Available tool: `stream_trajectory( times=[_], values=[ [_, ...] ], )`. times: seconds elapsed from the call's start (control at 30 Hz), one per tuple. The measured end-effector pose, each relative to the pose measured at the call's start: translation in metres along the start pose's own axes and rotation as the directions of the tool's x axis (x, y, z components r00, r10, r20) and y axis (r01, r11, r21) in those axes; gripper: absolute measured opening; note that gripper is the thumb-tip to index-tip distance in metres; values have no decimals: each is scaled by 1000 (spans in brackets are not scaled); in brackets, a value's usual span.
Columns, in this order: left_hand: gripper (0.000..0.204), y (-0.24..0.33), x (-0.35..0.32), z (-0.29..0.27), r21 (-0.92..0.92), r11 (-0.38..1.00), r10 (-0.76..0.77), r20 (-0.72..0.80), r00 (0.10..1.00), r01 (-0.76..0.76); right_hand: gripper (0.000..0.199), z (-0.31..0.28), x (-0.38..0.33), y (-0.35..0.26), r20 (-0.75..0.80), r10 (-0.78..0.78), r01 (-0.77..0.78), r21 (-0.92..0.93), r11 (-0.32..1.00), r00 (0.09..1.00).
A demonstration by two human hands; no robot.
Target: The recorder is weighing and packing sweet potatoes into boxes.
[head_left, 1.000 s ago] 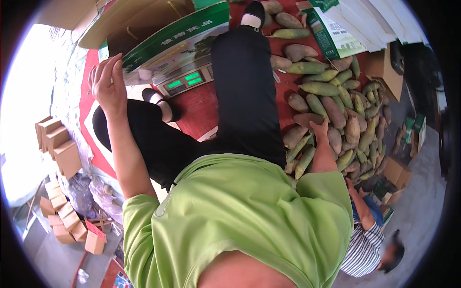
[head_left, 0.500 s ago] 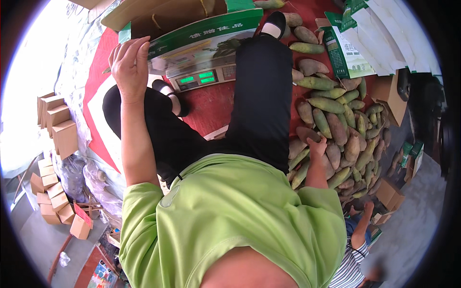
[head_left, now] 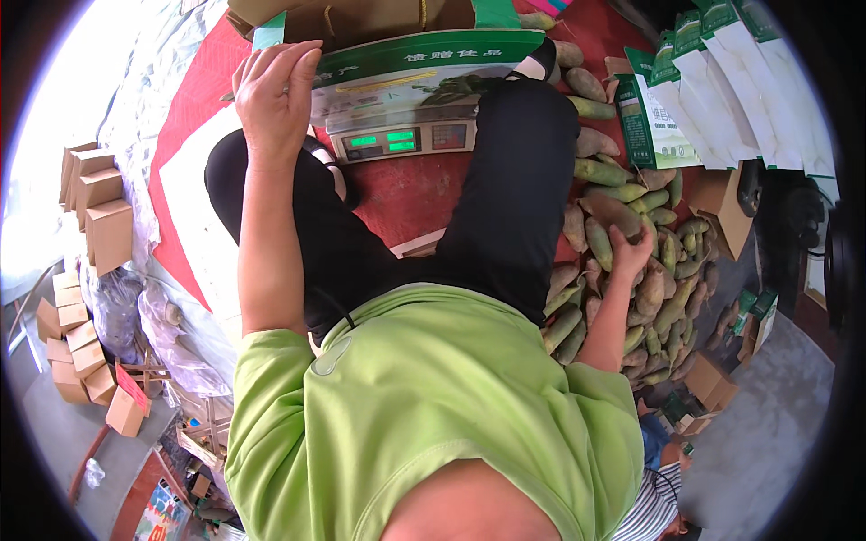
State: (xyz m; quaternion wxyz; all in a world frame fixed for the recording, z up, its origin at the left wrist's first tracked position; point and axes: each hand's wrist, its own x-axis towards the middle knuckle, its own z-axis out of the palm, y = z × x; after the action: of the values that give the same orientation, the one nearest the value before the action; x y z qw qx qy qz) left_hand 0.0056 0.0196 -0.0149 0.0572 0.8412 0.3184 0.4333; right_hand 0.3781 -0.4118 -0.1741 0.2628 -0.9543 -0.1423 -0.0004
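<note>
Beside the left end of a green printed carton (head_left: 433,90), my left hand (head_left: 275,104) has its fingers bent and closed. A thin greenish-brown tip sticks out past its outer side; the palm hides the rest. Over the heap at my right, my right hand (head_left: 633,251) is closed on a brownish root vegetable (head_left: 612,213), plump and tapering. Around it lie several long green radishes (head_left: 599,243) and brown roots of similar shape. A weighing scale (head_left: 403,142) with lit green digits stands between my feet, under the carton's near side.
Several white-and-green flat cartons (head_left: 713,90) stand folded at the far right, by an open brown box (head_left: 722,203). Small brown boxes (head_left: 109,234) stand at the left, near clear plastic bags (head_left: 167,325). A person in a striped top (head_left: 651,505) is behind the heap.
My right hand has moved forward over the heap with the brown root vegetable. My left hand stays by the carton's end. The whole view has shifted slightly.
</note>
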Motion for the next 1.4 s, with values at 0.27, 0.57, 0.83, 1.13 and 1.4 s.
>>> stream_trajectory(
  times=[0.27,0.57,0.83,1.13,1.4],
  values=[
    [14,2,-2,-4,5,1000,-18,1,1000,18,65,-57,39,-179,-81,-185,199,552,810,979],
    [14,4,3,-4,-11,999,-40,-1,999,40,63,-60,41,-315,-95,-440,335,792,511,893],
    [13,6,1,-7,5,999,-45,0,999,45,48,-26,15,-401,-22,-707,522,690,501,707],
    [13,1,1,-8,-6,999,-49,-1,999,49,44,12,19,-406,85,-824,598,647,473,560],
    [15,-4,1,-8,1,998,-55,21,998,55,33,18,46,-268,171,-470,240,681,691,866]
  ],
)
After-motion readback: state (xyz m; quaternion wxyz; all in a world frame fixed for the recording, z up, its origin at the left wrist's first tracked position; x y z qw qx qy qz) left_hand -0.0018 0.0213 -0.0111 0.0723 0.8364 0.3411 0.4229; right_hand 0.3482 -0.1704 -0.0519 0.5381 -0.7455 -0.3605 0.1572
